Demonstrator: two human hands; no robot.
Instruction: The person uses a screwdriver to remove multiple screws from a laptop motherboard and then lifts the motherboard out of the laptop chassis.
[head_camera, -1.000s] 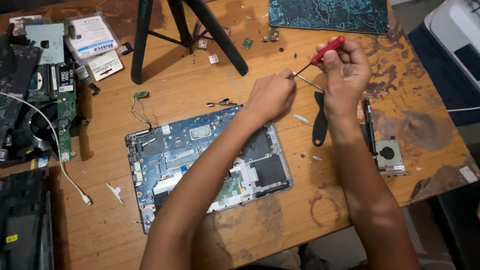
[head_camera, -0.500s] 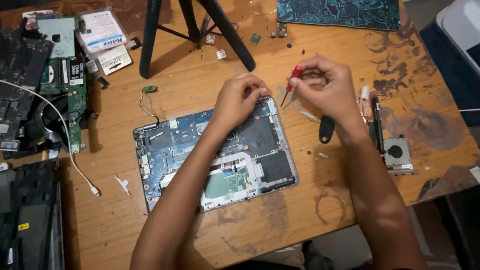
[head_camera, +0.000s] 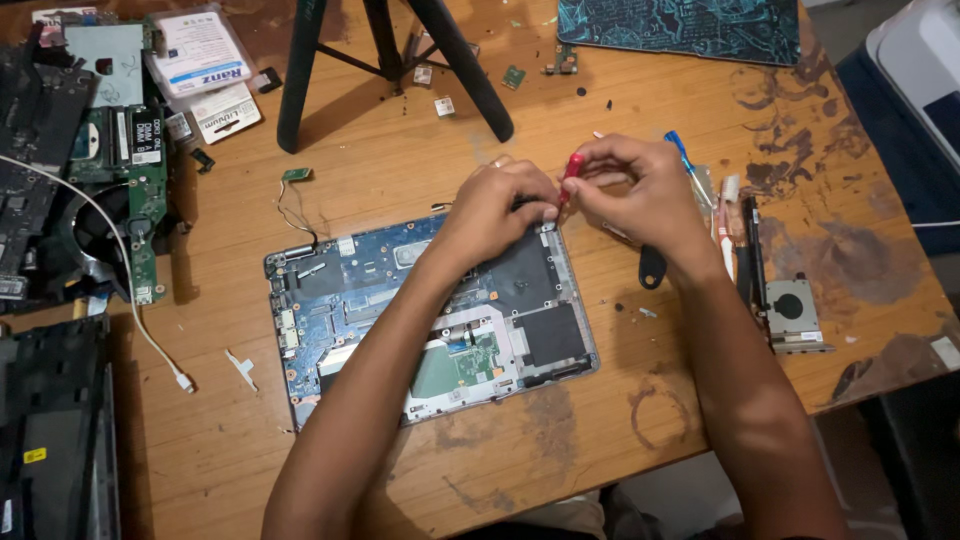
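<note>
Far to the left of the hands, two flat white packs with blue and white labels lie on the tabletop. The right hand is closed around a red screwdriver. The left hand, fingers bent, touches its tip over the top edge of the open laptop.

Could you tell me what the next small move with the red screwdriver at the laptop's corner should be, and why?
Probably a slow turn of the red-handled screwdriver, kept upright. The right hand grips its handle, and the left hand steadies the lower end at the top right corner of the opened laptop base. The tip is hidden, so whether it sits in a screw cannot be told.
</note>
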